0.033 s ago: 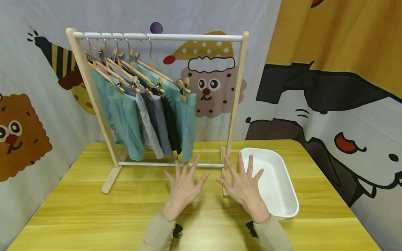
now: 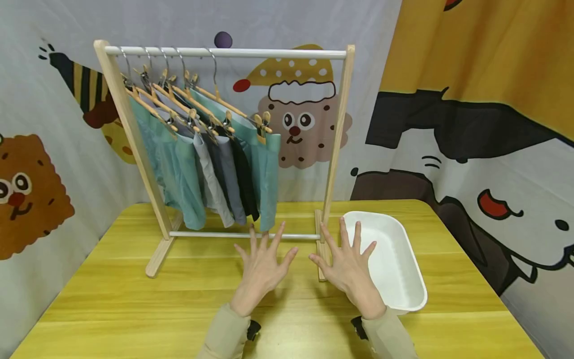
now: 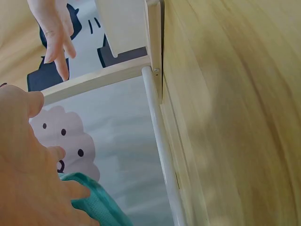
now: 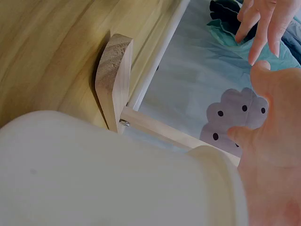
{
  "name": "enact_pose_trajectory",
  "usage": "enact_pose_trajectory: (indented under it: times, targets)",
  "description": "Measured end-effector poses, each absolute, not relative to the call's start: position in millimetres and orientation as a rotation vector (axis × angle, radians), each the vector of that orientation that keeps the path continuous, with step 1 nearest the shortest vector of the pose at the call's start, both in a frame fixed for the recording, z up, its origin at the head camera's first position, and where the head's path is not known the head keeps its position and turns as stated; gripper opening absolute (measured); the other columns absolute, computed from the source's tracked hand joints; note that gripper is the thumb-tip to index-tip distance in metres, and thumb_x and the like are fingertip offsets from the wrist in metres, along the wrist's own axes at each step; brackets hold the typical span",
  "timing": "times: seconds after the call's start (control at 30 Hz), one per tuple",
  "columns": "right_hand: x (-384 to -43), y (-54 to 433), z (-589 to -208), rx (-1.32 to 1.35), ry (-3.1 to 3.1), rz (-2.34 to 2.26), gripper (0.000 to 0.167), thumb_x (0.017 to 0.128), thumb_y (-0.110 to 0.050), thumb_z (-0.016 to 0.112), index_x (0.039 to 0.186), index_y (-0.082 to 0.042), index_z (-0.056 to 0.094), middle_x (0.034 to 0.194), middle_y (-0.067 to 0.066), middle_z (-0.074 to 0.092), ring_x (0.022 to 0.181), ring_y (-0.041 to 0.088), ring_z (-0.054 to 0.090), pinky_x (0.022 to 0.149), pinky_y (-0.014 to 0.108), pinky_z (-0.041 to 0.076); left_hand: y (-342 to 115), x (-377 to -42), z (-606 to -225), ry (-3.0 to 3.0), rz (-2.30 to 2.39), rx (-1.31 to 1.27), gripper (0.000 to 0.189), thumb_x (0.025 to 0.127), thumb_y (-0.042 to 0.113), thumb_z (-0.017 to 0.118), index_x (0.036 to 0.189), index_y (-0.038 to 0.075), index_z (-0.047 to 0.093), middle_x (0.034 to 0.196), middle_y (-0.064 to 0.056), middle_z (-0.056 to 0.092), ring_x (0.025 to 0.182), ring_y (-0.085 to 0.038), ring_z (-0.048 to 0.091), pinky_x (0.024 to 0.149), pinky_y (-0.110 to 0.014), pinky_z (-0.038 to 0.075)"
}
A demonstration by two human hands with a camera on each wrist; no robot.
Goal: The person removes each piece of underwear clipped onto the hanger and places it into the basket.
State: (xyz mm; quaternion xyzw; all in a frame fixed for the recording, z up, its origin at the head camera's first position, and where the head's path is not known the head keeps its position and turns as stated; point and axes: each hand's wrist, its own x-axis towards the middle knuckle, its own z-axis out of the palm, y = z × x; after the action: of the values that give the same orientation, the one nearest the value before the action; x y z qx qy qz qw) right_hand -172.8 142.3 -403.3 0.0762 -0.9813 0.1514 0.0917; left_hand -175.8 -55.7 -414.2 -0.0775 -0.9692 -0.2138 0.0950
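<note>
In the head view my left hand (image 2: pixel 263 269) is held above the table with its fingers straight and spread, holding nothing. It is nearest the lower white bar (image 2: pixel 224 234) of a small clothes rack. My right hand (image 2: pixel 350 271), likewise spread and holding nothing, is between the rack's right foot (image 2: pixel 320 249) and a white plastic basin (image 2: pixel 390 259). Several pairs of shorts or trousers hang from the rack's top bar (image 2: pixel 287 53) on wooden clip hangers: teal ones (image 2: pixel 269 174) at both ends, grey (image 2: pixel 230 174) and black (image 2: pixel 245 179) ones between. The hanging clothes partly hide one another.
The yellow wood-grain table (image 2: pixel 134 309) carries the rack and the basin. The rack's left wooden post (image 2: pixel 134 139) stands on a foot at the left. Behind hangs a cloth backdrop (image 2: pixel 471 164) with cartoon figures.
</note>
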Motion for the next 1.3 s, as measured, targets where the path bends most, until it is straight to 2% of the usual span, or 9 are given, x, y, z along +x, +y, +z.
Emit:
enact_pose_trajectory:
  times: [0.4,0.5,0.6,0.67,0.73,0.77,0.9,1.17,1.3]
  targets:
    - [-171,143,-403,0.213,-2.918,0.438,0.074,0.088,-0.06,0.053,0.15,-0.029,0.028,0.159,0.019,0.008,0.143,0.053,-0.003,0.095,0.084,0.005,-56,-174,-407,-2.866,-0.635,-0.246,0.067,0.093,0.063,0.037,0.151,0.034,0.022,0.147,-0.019,0.041,0.143,-0.051,0.009,0.099,-0.081,0.007]
    - [-169,145,-399,0.225,-2.922,0.442,0.073,0.089,-0.058,0.053,0.15,-0.026,0.028,0.159,0.02,0.009,0.143,0.053,-0.003,0.096,0.083,0.007,-56,-170,-401,-2.872,-0.63,-0.253,0.067,0.093,0.062,0.037,0.151,0.032,0.022,0.147,-0.019,0.042,0.142,-0.051,0.014,0.101,-0.079,0.012]
    - [-169,146,-389,0.267,-2.88,0.535,0.072,0.091,-0.05,0.056,0.15,-0.02,0.029,0.157,0.024,0.016,0.142,0.053,0.009,0.1,0.078,0.017,-59,-163,-385,-2.876,-0.641,-0.285,0.064,0.095,0.057,0.041,0.148,0.022,0.034,0.127,-0.021,0.059,0.121,-0.045,0.053,0.094,-0.061,0.043]
    - [-170,148,-378,0.294,-2.838,0.658,0.07,0.092,-0.043,0.058,0.15,-0.014,0.029,0.154,0.025,0.023,0.14,0.051,0.021,0.102,0.072,0.026,-62,-157,-367,-2.862,-0.695,-0.308,0.059,0.095,0.051,0.046,0.14,0.014,0.047,0.11,-0.019,0.068,0.087,-0.033,0.069,0.069,-0.042,0.055]
    - [-175,149,-361,0.32,-2.778,0.793,0.069,0.094,-0.035,0.058,0.149,-0.007,0.028,0.15,0.026,0.03,0.136,0.048,0.031,0.103,0.065,0.033,-66,-153,-345,-2.804,-0.766,-0.339,0.049,0.095,0.044,0.052,0.127,0.007,0.059,0.091,-0.014,0.073,0.06,-0.02,0.066,0.047,-0.028,0.047]
    - [-179,150,-353,0.324,-2.746,0.861,0.068,0.094,-0.031,0.058,0.148,-0.005,0.028,0.148,0.026,0.033,0.134,0.046,0.035,0.104,0.062,0.035,-69,-151,-333,-2.76,-0.822,-0.355,0.043,0.095,0.04,0.054,0.12,0.006,0.063,0.083,-0.012,0.073,0.053,-0.015,0.062,0.043,-0.025,0.043]
    - [-204,152,-317,0.325,-2.614,1.049,0.064,0.096,-0.024,0.055,0.147,0.0,0.025,0.144,0.024,0.039,0.13,0.042,0.042,0.104,0.055,0.038,-80,-151,-276,-2.52,-0.948,-0.425,0.027,0.095,0.026,0.057,0.104,0.005,0.07,0.076,-0.008,0.073,0.054,-0.012,0.062,0.046,-0.022,0.046]
    - [-260,148,-289,0.234,-2.494,1.268,0.069,0.097,-0.03,0.053,0.149,-0.003,0.018,0.145,0.023,0.038,0.132,0.039,0.043,0.104,0.05,0.041,-89,-183,-159,-2.271,-0.827,-0.294,0.026,0.094,0.018,0.053,0.098,-0.001,0.071,0.068,-0.013,0.07,0.049,-0.02,0.058,0.043,-0.022,0.038]
    - [-274,145,-292,0.226,-2.458,1.319,0.062,0.097,-0.028,0.053,0.146,-0.003,0.027,0.139,0.023,0.045,0.125,0.038,0.051,0.098,0.048,0.047,-93,-213,-119,-2.402,-0.661,-0.083,0.031,0.092,0.015,0.044,0.068,0.005,0.061,0.05,-0.006,0.048,0.042,-0.016,0.04,0.041,-0.023,0.027]
